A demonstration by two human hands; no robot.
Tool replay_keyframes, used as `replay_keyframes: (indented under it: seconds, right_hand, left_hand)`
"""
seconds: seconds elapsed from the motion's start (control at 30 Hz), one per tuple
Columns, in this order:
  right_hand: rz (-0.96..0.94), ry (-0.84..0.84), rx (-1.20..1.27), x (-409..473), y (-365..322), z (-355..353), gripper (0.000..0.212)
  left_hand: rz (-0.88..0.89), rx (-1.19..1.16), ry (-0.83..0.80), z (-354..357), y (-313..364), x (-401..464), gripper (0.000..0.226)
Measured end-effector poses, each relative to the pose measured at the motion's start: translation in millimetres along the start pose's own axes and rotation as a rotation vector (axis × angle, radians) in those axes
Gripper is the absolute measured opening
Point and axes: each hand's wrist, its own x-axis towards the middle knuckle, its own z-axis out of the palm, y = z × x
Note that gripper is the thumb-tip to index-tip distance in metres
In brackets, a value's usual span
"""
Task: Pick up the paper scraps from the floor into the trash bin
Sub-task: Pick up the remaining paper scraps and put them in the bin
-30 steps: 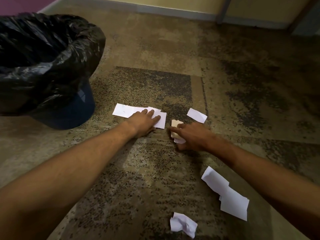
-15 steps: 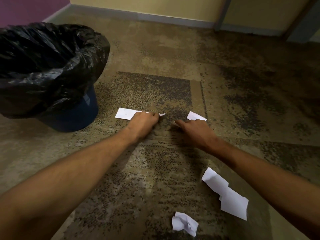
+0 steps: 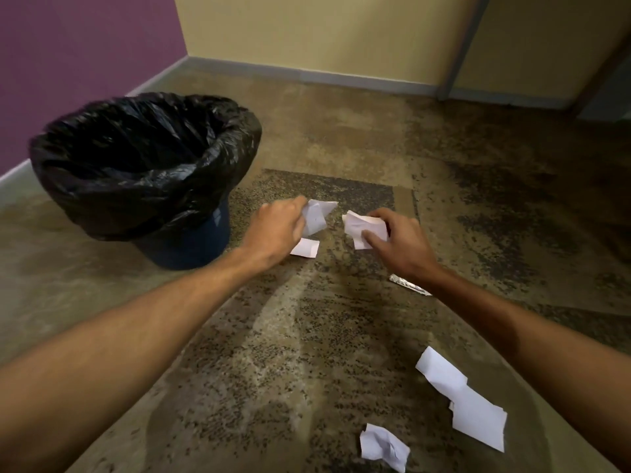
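My left hand (image 3: 278,230) grips a bunch of white paper scraps (image 3: 317,216), lifted off the floor just right of the trash bin (image 3: 184,247). The bin is dark blue, lined with a black bag (image 3: 143,158), and stands at the left. My right hand (image 3: 392,244) grips another crumpled white scrap (image 3: 358,227), beside the left hand. A small white scrap (image 3: 305,248) shows just below my left hand. Two flat white scraps (image 3: 461,401) and a crumpled one (image 3: 384,447) lie on the floor near the bottom right.
The floor is mottled brown carpet. A thin silvery strip (image 3: 408,285) lies under my right wrist. A purple wall stands behind the bin and a yellow wall runs across the back, with a doorframe post (image 3: 457,49) at the far right.
Both hands have closed on scraps and risen off the floor. The view has tilted up, showing more of the walls. A small scrap now shows beneath the left hand.
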Motion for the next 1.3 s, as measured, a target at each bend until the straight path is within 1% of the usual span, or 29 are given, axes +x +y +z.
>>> replay_keyframes:
  seconds: [0.13,0.3,0.4,0.53,0.7,0.8,0.9,0.97,1.1,1.17,1.2,1.27,1.3]
  right_hand:
    - [-0.008,0.034,0.066,7,-24,-10,0.023]
    - [-0.051,0.056,0.132,17,-61,-19,0.029]
    - [-0.101,0.039,0.213,25,-86,-23,0.035]
    - [-0.189,0.057,0.257,40,-123,-23,0.035]
    - [-0.228,0.05,0.291,61,-168,-19,0.039]
    - [-0.247,0.05,0.29,77,-197,-15,0.038]
    - [-0.255,0.03,0.251,93,-224,-4,0.026]
    - [-0.267,0.004,0.22,101,-239,5,0.024]
    - [-0.282,-0.027,0.141,104,-252,26,0.021]
    - [-0.278,-0.049,0.137,102,-251,36,0.024]
    - [-0.279,-0.064,0.146,101,-249,39,0.029]
    - [-0.283,-0.074,0.162,97,-243,42,0.039]
    - [-0.287,-0.062,0.172,94,-241,41,0.041]
  left_hand:
    - [0.006,-0.008,0.123,-33,-3,0,0.021]
    - [0.003,0.034,0.286,-83,-5,-3,0.017]
    - [0.017,0.096,0.362,-112,-9,-7,0.021]
    - [-0.046,0.179,0.444,-143,-28,-10,0.024]
    - [-0.105,0.248,0.499,-168,-48,-14,0.025]
    - [-0.185,0.263,0.541,-180,-65,-15,0.029]
    - [-0.302,0.272,0.545,-187,-86,-16,0.029]
    - [-0.366,0.282,0.525,-187,-96,-21,0.028]
    - [-0.452,0.345,0.418,-179,-113,-33,0.03]
    - [-0.479,0.351,0.346,-174,-118,-37,0.029]
    - [-0.49,0.344,0.317,-172,-119,-39,0.031]
    - [-0.493,0.322,0.29,-167,-118,-42,0.04]
    - [-0.479,0.315,0.288,-165,-118,-43,0.046]
